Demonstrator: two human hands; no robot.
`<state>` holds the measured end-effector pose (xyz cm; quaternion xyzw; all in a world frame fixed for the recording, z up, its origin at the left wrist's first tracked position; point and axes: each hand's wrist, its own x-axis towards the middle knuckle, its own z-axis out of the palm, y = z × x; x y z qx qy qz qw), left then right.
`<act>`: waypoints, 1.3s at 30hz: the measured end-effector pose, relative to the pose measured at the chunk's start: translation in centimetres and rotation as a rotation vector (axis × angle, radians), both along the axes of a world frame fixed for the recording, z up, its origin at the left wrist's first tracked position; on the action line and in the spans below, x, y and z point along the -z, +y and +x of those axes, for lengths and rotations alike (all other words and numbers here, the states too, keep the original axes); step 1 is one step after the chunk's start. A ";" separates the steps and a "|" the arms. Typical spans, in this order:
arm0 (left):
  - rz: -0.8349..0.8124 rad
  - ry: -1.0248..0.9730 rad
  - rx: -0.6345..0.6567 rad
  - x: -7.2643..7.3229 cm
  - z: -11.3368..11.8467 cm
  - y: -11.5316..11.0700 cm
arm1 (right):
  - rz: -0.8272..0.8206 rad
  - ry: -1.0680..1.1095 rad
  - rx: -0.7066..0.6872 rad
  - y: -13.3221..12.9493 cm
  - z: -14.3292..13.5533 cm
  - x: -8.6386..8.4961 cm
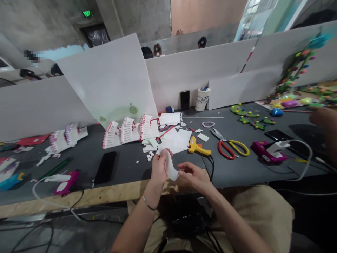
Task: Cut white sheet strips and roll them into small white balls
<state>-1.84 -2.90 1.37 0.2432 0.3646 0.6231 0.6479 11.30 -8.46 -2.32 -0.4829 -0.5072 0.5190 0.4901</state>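
Single head-worn view, forward and down over hands (159, 167) and table (126, 167)

A thin, curved white strip of paper-like material (172, 171) slants down from the left hand (159, 166) to the right hand's (195, 175) fingertips.

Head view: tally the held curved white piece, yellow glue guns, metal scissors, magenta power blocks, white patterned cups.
Curved white piece in left hand: 1
Yellow glue gun: 1
Scissors with red and yellow handles: 1
Magenta power blocks: 2
White patterned cup: 1
Total: 6
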 end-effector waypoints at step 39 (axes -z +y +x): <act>0.471 1.668 0.308 4.2 -8.4 -1.9 | 0.415 -0.974 0.109 2.0 5.6 3.8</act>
